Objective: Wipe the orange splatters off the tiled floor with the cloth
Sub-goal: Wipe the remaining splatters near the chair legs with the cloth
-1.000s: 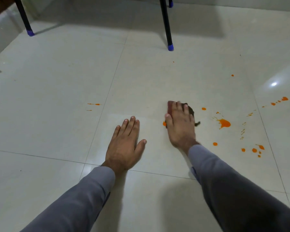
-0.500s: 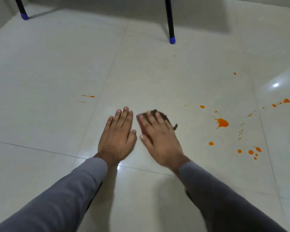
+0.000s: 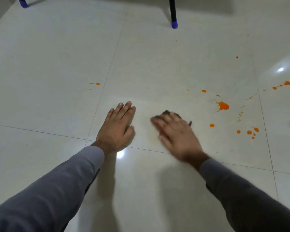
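My right hand (image 3: 176, 133) lies flat on a dark cloth (image 3: 166, 113) and presses it to the pale tiled floor (image 3: 57, 67); only the cloth's far edge and a corner show past the fingers, and the hand is motion-blurred. My left hand (image 3: 117, 128) rests flat on the floor beside it, fingers straight. Orange splatters lie to the right: a large blot (image 3: 223, 106), a dot (image 3: 212, 125), a cluster (image 3: 249, 132) and a trail (image 3: 281, 85). A thin orange streak (image 3: 95, 83) sits to the upper left.
A black furniture leg with a blue foot (image 3: 174, 25) stands straight ahead, and another blue foot (image 3: 23, 4) is at the top left. Grout lines cross the floor. A faint yellowish smear marks the tile between my hands.
My right hand slid the cloth left toward my left hand, then back slightly right. The orange spot near the right thumb is gone. My left hand stayed planted.
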